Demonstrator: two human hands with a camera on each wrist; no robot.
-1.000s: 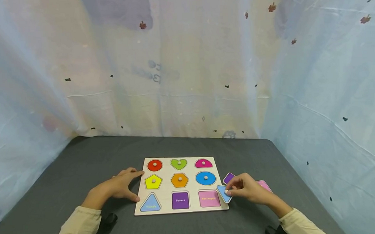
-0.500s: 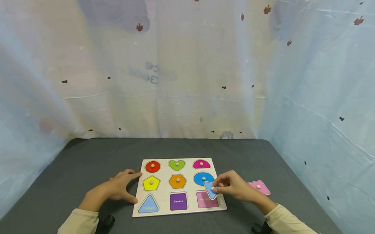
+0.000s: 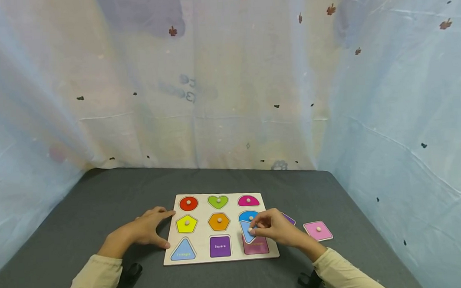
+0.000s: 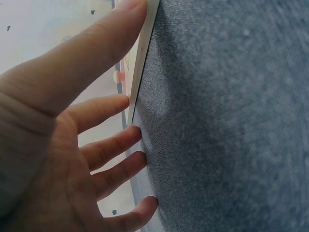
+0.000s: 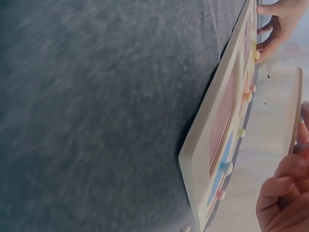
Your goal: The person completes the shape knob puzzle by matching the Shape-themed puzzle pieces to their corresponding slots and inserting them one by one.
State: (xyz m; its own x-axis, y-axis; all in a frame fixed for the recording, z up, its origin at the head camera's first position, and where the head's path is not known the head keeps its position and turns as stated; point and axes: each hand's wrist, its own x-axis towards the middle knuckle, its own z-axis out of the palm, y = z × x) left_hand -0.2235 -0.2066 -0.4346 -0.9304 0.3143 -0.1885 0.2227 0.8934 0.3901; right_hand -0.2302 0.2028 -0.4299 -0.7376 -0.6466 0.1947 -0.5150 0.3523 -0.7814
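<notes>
A wooden shape-puzzle board (image 3: 200, 241) lies on the grey table. My right hand (image 3: 276, 228) pinches the white knob of a blue triangle puzzle piece (image 3: 247, 232), holding it tilted above the board's right side, over the blue oval (image 3: 245, 215) and the pink rectangle slot (image 3: 256, 248). In the right wrist view the piece (image 5: 295, 111) shows edge-on, raised off the board. My left hand (image 3: 150, 228) has its fingers spread, thumb and index fingertip at the board's left edge. Along the board's near row are the printed triangle slot (image 3: 183, 251) and the purple square slot (image 3: 220, 246).
A pink rectangle piece (image 3: 318, 230) lies on the table (image 3: 222, 283) right of the board. A purple piece (image 3: 288, 218) is partly hidden behind my right hand. Knobbed pieces such as the red circle (image 3: 188, 203) and orange hexagon (image 3: 219, 221) sit in the board. Pale curtains (image 3: 227, 74) surround the table.
My right hand has carried the blue triangle piece leftward, from the board's right edge to above the oval and rectangle. The left hand stays at the board's left edge.
</notes>
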